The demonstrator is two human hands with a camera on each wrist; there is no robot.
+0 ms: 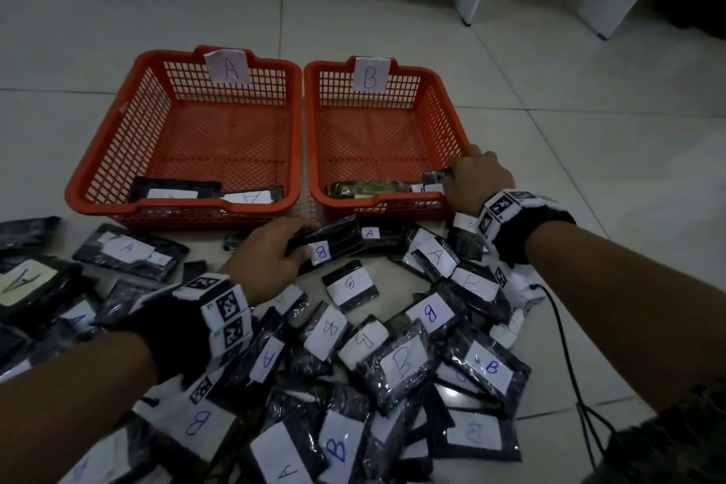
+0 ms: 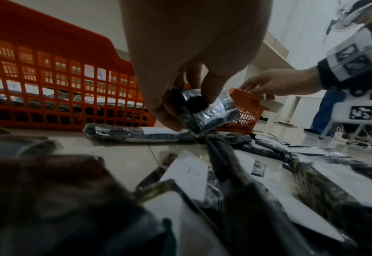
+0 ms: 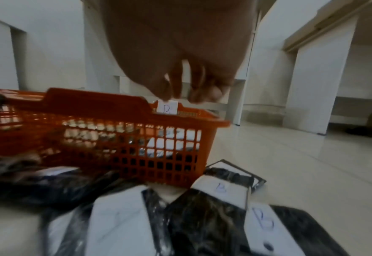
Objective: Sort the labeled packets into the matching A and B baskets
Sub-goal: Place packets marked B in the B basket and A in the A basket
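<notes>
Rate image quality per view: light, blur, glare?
Head: dim but sharp, basket labels A and B readable, wide-angle bending at edges. Left wrist: held packet fairly sharp with plastic glare, foreground packets badly blurred. Right wrist: soft motion blur overall, orange basket smeared, floor glossy.

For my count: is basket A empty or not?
Not empty: basket A holds two packets by its near wall.

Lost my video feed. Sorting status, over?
Left hand grips B-labelled packet on the floor pile. Right hand over B basket near corner, fingers loose, apparently empty. Few packets in each basket; nothing blocking.
</notes>
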